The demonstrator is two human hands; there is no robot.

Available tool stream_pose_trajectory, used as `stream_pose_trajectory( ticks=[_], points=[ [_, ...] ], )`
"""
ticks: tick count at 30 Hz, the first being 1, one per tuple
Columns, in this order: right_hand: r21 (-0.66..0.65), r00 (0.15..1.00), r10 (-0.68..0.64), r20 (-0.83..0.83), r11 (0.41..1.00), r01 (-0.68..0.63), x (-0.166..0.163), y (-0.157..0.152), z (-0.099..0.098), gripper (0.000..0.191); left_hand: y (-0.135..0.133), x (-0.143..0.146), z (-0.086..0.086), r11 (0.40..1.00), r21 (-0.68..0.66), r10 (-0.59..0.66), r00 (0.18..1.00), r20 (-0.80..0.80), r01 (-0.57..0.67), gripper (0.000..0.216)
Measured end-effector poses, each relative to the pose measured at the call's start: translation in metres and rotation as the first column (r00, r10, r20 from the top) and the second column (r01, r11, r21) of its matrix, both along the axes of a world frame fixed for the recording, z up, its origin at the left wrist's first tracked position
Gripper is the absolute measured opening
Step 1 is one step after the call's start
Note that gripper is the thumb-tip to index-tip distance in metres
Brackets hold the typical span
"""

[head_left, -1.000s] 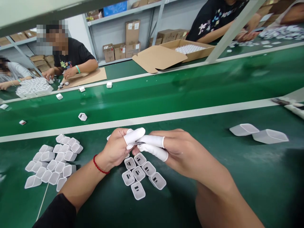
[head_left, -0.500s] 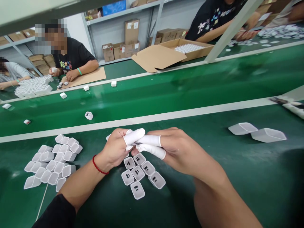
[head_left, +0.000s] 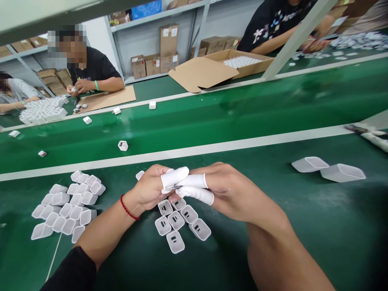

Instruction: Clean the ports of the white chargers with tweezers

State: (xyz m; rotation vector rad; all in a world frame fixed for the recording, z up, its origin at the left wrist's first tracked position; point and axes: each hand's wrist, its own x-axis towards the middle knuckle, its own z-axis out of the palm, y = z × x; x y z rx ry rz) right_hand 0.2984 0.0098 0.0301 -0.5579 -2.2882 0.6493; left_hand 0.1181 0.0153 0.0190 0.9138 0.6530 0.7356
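Observation:
My left hand [head_left: 151,186] and my right hand [head_left: 222,184] meet over the green bench, with white finger cots on several fingers. Both are closed, fingertips pressed together around something small. A thin metallic glint [head_left: 175,188] shows between them; the fingers hide the rest, so its kind is unclear. Right below stand several open white plastic housings [head_left: 176,221] with dark slots at the bottom. Farther left, beside my left forearm, is a group of plain open white housings [head_left: 70,206]. One more housing [head_left: 140,175] peeks out behind my left hand.
Two white housings [head_left: 342,173] lie at the right. Beyond the bench runs a green conveyor belt [head_left: 212,117] carrying small white pieces [head_left: 123,146]. Co-workers sit across it, near an open cardboard box [head_left: 242,62]. A slanted metal post [head_left: 297,38] rises at the upper right.
My closed hands have shifted slightly right, still together. The pieces on the belt have moved right. The co-worker across at the left has brought both hands together.

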Motion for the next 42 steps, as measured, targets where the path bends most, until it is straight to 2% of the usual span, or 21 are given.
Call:
stream_pose_trajectory(
  ticks=[6,11,13,16,17,18,19,21,22,24,28,31,34,37,42],
  points=[
    [0.006,1.000,-0.004,0.022,1.000,0.004,0.001,-0.002,0.002,0.034,0.002,0.000,-0.007,0.999,0.004,-0.044,0.999,0.030,0.044,0.061],
    [0.085,0.990,-0.073,0.118,0.994,0.063,-0.002,-0.004,0.005,0.032,0.000,0.003,-0.009,0.999,0.031,-0.011,1.000,-0.008,0.011,0.051],
    [0.128,0.974,-0.141,0.178,0.985,0.120,-0.004,-0.006,0.007,0.029,-0.001,0.004,-0.010,0.997,0.067,0.047,0.997,-0.055,-0.043,0.051],
    [0.197,0.916,-0.297,0.269,0.948,0.249,-0.002,-0.009,0.011,0.026,0.006,0.000,-0.015,0.964,0.173,0.228,0.962,-0.148,-0.202,0.051],
    [0.219,0.890,-0.352,0.289,0.929,0.297,0.000,-0.010,0.013,0.025,0.012,-0.003,-0.017,0.931,0.258,0.318,0.922,-0.221,-0.259,0.048],
    [0.238,0.863,-0.409,0.297,0.907,0.348,0.003,-0.011,0.015,0.024,0.019,-0.008,-0.019,0.878,0.374,0.424,0.848,-0.317,-0.299,0.043],
    [0.253,0.834,-0.473,0.284,0.876,0.411,0.006,-0.012,0.016,0.025,0.029,-0.014,-0.020,0.811,0.500,0.532,0.739,-0.414,-0.304,0.037],
    [0.265,0.763,-0.612,0.208,0.786,0.558,0.014,-0.013,0.019,0.028,0.052,-0.029,-0.023,0.681,0.702,0.704,0.451,-0.549,-0.208,0.029],
    [0.256,0.727,-0.667,0.164,0.740,0.621,0.018,-0.013,0.020,0.029,0.064,-0.037,-0.025,0.657,0.739,0.735,0.341,-0.586,-0.146,0.032],
    [0.225,0.698,-0.708,0.109,0.701,0.677,0.023,-0.014,0.021,0.029,0.084,-0.053,-0.028,0.698,0.715,0.704,0.220,-0.675,-0.037,0.042],
    [0.228,0.794,-0.600,0.093,0.790,0.570,0.024,-0.020,0.026,0.028,0.104,-0.075,-0.036,0.847,0.484,0.493,0.015,-0.870,0.217,0.042],
    [0.228,0.843,-0.537,-0.030,0.817,0.529,0.020,-0.025,0.029,0.031,0.102,-0.083,-0.041,0.875,0.323,0.380,-0.101,-0.919,0.361,0.041],
    [0.156,0.872,-0.461,-0.166,0.860,0.485,0.017,-0.030,0.029,0.031,0.092,-0.089,-0.043,0.850,0.206,0.310,-0.144,-0.940,0.486,0.037],
    [0.109,0.894,-0.392,-0.215,0.900,0.421,0.016,-0.032,0.027,0.038,0.079,-0.093,-0.042,0.817,0.154,0.281,-0.152,-0.948,0.555,0.030],
    [0.126,0.870,-0.463,-0.168,0.866,0.485,0.010,-0.031,0.023,0.050,0.052,-0.097,-0.036,0.769,0.161,0.283,-0.104,-0.953,0.619,0.024]
  ],
)
